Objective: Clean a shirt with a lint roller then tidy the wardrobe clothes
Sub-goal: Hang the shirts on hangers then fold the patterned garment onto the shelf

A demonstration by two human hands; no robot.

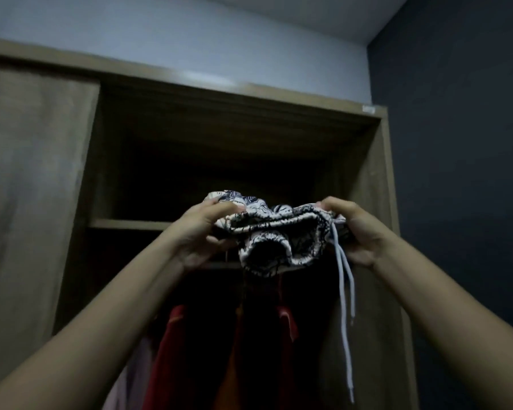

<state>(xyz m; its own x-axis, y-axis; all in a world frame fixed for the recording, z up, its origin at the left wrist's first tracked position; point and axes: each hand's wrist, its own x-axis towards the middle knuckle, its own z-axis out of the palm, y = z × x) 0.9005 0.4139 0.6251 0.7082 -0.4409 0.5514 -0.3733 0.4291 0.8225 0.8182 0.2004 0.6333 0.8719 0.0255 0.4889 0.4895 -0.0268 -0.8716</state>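
One tall wooden wardrobe (382, 179) stands open, its door (36, 173) covering the left side beside a dark upper shelf (125, 224), and red clothes (172, 350) hang in the compartment below. A folded black-and-white patterned garment (267, 232) is held up in front of the shelf edge, the left hand (199, 232) gripping its left end and the right hand (360, 229) pinching its right end, the two hands apart. Its pale drawstring (345, 306) dangles from the right end in two strands.

Pale wall (160, 34) at the back, evenly lit. Dark grey-blue wall (456, 143) on the right. White ceiling (323, 10) above where they meet.
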